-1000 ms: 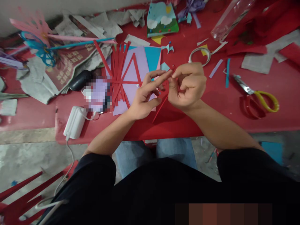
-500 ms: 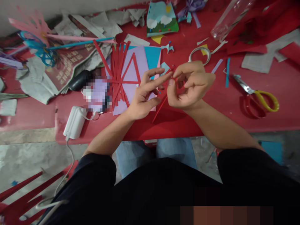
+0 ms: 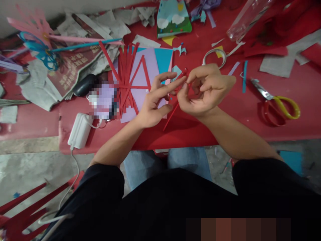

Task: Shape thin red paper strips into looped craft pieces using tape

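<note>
My left hand [image 3: 155,103] reaches in with its fingers stretched out and the thumb apart. Its index fingertip meets the pinched fingertips of my right hand [image 3: 204,88]. Thumb and index finger of the right hand close on a narrow red paper strip [image 3: 185,74], mostly hidden by the fingers. A thin red length [image 3: 170,117] slants down between the hands; whether it belongs to the same strip I cannot tell. Left of the hands, a bundle of red paper strips [image 3: 124,75] lies on lilac paper sheets [image 3: 146,68], with blue sheets [image 3: 164,60] beneath.
Scissors [image 3: 276,103] with red and yellow handles lie at the right. A tape roll [image 3: 204,60] rests behind my right hand. At the left are a white power bank [image 3: 80,130], a black mouse-like object [image 3: 85,85], newspaper [image 3: 72,72] and ribbon butterflies [image 3: 46,52] on sticks.
My right hand has tilted slightly, its knuckles shifting a little to the right. The left hand stays nearly still, and the fingertips remain together.
</note>
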{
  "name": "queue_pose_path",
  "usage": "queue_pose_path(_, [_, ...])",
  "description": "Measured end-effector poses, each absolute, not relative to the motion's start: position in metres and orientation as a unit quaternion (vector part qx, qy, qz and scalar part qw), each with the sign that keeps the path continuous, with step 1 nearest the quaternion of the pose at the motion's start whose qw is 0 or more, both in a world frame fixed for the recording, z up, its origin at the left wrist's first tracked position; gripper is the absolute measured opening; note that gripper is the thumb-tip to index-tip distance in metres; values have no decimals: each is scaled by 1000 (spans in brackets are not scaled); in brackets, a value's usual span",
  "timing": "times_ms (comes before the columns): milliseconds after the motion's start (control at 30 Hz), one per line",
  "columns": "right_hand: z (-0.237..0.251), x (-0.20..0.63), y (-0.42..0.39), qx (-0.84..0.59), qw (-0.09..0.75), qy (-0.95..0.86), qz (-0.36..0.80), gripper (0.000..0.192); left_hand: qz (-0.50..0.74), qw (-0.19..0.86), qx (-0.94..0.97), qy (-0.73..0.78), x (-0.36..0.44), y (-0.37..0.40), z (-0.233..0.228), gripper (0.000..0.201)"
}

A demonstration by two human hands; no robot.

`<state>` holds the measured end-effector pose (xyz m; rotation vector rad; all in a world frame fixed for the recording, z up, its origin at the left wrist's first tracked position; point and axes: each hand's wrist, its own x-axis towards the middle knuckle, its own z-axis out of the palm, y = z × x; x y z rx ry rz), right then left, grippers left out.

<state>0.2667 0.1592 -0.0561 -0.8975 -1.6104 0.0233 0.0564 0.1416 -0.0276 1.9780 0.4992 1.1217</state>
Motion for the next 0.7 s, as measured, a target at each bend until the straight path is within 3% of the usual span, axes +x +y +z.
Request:
queue_pose_path(300, [-68,271,158,-400,625,-669,54,45,415,443,774,180,64,135,-30,88])
queue_pose_path(500, [-82,273,174,-369,643,-666,83,51,428,457,760,175,65,131,-27,79])
queue_pose_path(600, [-75,272,172,-375,637,-671,58,50,427,451,764,175,63,132,-26,78])
queue_pose_path(700, [-56,268,161,-335,660,-672,11,37,421,436,775,180,61,133,-24,76])
